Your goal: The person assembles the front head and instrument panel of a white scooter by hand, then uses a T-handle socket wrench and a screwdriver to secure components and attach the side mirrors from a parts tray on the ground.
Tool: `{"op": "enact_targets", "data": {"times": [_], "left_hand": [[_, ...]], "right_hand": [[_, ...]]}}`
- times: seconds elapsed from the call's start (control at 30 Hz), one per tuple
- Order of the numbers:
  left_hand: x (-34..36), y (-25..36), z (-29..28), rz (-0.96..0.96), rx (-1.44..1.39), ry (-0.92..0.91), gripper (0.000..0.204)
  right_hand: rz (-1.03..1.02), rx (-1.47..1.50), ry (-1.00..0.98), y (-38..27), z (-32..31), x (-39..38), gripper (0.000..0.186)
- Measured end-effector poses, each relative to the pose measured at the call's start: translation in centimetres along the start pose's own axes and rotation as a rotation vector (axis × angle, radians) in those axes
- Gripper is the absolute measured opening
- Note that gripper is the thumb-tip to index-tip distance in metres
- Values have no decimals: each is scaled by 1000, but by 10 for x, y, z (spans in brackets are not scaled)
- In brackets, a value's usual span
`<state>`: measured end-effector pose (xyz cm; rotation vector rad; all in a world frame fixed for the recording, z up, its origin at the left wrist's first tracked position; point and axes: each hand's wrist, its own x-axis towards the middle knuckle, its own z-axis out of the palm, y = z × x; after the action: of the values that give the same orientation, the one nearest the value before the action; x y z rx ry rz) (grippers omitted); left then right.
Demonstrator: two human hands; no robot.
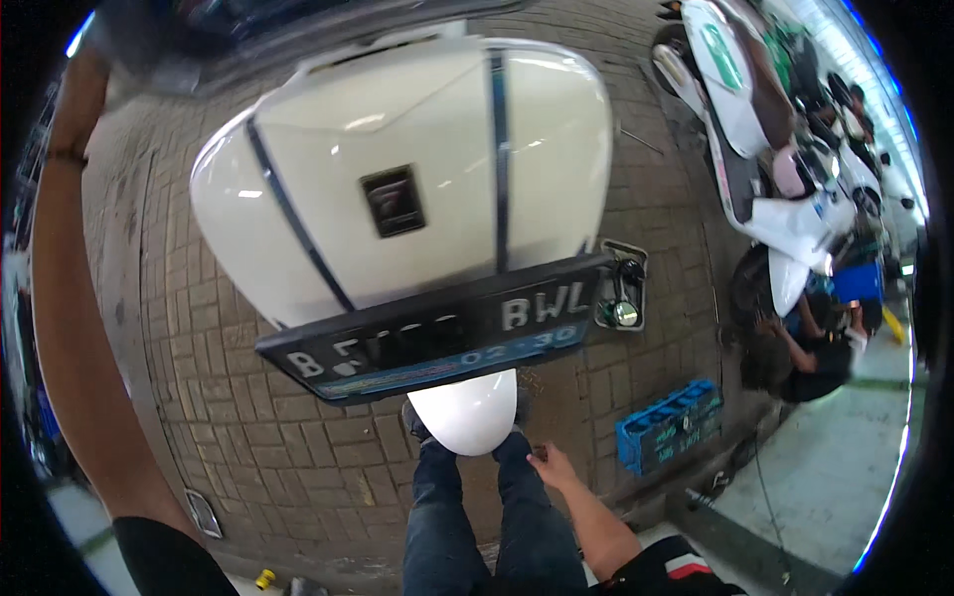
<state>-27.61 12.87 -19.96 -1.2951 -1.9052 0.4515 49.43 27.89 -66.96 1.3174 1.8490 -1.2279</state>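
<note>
White scooter tail (447, 199) looms at twelve o'clock; left hand (85, 87) is up at ten, by the dark seat (288, 45), grip impossible to tell. Right hand (554, 467), five o'clock, loosely open, looks empty: steady pressure should serve best.

Two hands (554, 467) — one number plate (442, 336), one cream body (447, 189), two dark stripes (502, 159), one square badge (393, 201).

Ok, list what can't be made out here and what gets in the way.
All in the head view:
Left hand: fingers lost against the dark part above; its grip cannot be told.
That dark part: cut off by the top edge.
Right hand: too small to tell whether it holds anything.
Shoes: partly hidden by the white rounded piece.
Tray: its left edge is covered by the number plate, its contents too small to name.
</note>
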Motion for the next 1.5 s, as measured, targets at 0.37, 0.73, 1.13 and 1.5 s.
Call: {"op": "enact_targets", "data": {"times": [0.37,0.73,1.13,1.5], "left_hand": [[-29,32,-5,-275,-759,171,73],[-54,288,-186,-1296,-795,164,62],[52,625,-270,-473,-1241,-359,64],[33,705,-206,-285,-1474,-1166,44]], "right_hand": [[70,244,191,75,-67,-93,53],[435,170,36,259,-82,-175,62],[226,449,367,315,-302,-21,43],[194,285,203,206,-380,17,40]]}}
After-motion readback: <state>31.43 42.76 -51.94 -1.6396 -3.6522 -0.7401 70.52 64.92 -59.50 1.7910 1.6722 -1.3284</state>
